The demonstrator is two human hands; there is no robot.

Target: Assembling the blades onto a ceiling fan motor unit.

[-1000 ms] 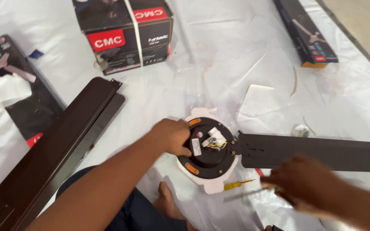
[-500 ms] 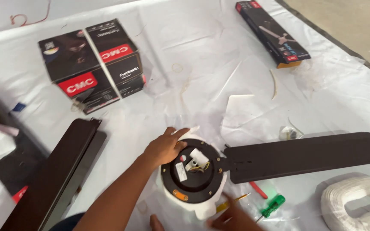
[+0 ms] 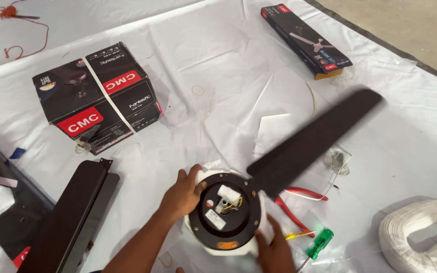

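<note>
The ceiling fan motor (image 3: 223,212) sat on a white sheet (image 3: 218,65) spread over the floor, close in front of the person, with one dark brown blade (image 3: 309,141) already fixed to it and reaching up to the right. The left hand (image 3: 180,194) curled over the housing's left rim, fingers wrapped on the edge; the right hand (image 3: 276,250) pressed against its lower right side, though its fingers were partly cut off, so the grip there was probably a loose brace. The motor looked heavy and rigid, best held by its rim, clear of the exposed wires (image 3: 233,203). The blade looked stiff yet light, and blurred.
</note>
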